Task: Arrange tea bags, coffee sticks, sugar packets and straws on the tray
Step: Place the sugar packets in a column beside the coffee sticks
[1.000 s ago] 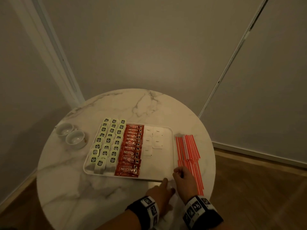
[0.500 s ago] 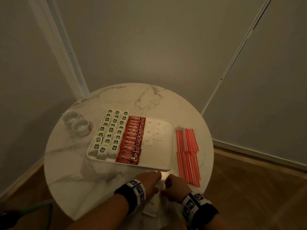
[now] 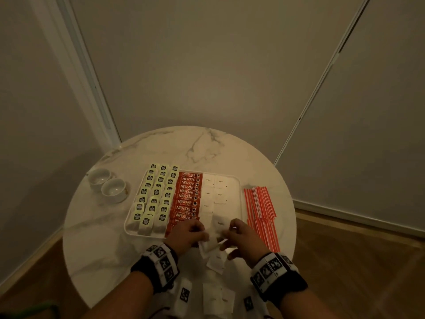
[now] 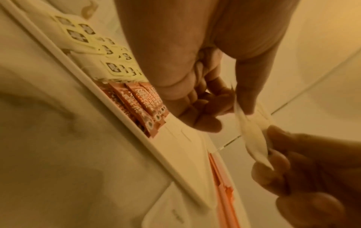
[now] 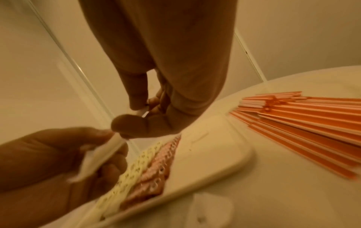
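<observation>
- The left hand (image 3: 187,236) and the right hand (image 3: 241,237) are hovering close together over the near edge of the white tray (image 3: 236,217), each pinching white sugar packets (image 3: 210,244) between thumb and fingertips.
- In the left wrist view, the left thumb and fingers are gripping the upper end of a sugar packet (image 4: 252,135) while the right hand (image 4: 304,177) is gripping its lower end.
- In the right wrist view, the right hand (image 5: 154,111) is nipping a thin white edge, and the left hand (image 5: 48,162) is holding a folded packet (image 5: 99,157) just beside it.
- Tea bags (image 3: 156,196) are lying in three columns on the left part of the tray.
- Red coffee sticks (image 3: 187,196) are lying in one overlapping column just right of the tea bags.
- More sugar packets (image 3: 215,192) are lying in two columns right of the coffee sticks; the right strip of the tray is showing bare.
- Red and white straws (image 3: 261,212) are lying in a bundle on the marble tabletop (image 3: 96,245), beside the tray's right edge.
- Loose white packets (image 3: 216,298) are lying on the tabletop's near edge, between the wrists.
- Two small white cups (image 3: 107,187) are standing side by side on the tabletop, left of the tray.
</observation>
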Motion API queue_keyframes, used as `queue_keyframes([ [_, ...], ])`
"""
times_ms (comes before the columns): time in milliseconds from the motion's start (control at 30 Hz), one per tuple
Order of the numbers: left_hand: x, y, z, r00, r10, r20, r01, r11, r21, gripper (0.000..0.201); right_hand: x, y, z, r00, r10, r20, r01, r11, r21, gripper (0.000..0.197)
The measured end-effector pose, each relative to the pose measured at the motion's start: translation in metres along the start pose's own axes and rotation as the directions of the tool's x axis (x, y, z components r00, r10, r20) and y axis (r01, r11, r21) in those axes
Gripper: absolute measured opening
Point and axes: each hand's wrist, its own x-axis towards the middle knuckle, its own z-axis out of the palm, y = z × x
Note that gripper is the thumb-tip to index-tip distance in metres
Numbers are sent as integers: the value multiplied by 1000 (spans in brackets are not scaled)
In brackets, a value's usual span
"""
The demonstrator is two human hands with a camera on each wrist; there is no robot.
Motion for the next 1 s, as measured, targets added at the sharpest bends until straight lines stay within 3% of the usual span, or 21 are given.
queue_keyframes([
  [100, 7, 12, -3, 997, -19, -69, -2, 953, -304, 16, 5, -12, 7, 995, -66, -74, 67, 998, 17, 11],
  [167, 8, 23, -3, 997, -35, -73, 2, 914, -405, 15, 8, -17, 9, 991, -82, -107, 84, 996, 14, 11],
  [267, 12, 35, -3, 997, 22, -80, -46, 949, -312, 12, 10, -26, 10, 988, -104, -116, 104, 995, -7, 7],
  [400, 17, 52, -2, 992, 124, -5, -123, 980, -154, 15, 13, -35, 11, 979, -147, -138, 120, 976, -182, 5],
  [533, 25, 56, -12, 971, 217, 104, -229, 964, 133, 9, 17, -41, 16, 951, -260, -169, 197, 927, -318, 13],
  [633, 28, 57, -16, 972, 231, 33, -233, 963, 135, 6, 19, -39, 17, 939, -265, -219, 220, 953, -208, 21],
  [733, 34, 54, -17, 968, 251, -33, -245, 962, 120, 7, 20, -40, 19, 944, -234, -231, 202, 967, -154, 11],
  [833, 37, 48, -18, 974, 224, -21, -221, 969, 109, 12, 23, -39, 20, 949, -226, -220, 200, 971, -134, 7],
  [900, 39, 44, -21, 983, 185, 4, -184, 978, 96, 15, 26, -38, 23, 959, -192, -210, 198, 980, 9, 7],
  [967, 42, 42, -25, 979, 202, 0, -198, 963, 183, 15, 29, -38, 29, 976, -134, -170, 161, 974, 157, 7],
  [1000, 43, 42, -27, 975, 220, 8, -216, 947, 238, 15, 30, -39, 31, 981, -124, -147, 146, 978, 152, 9],
])
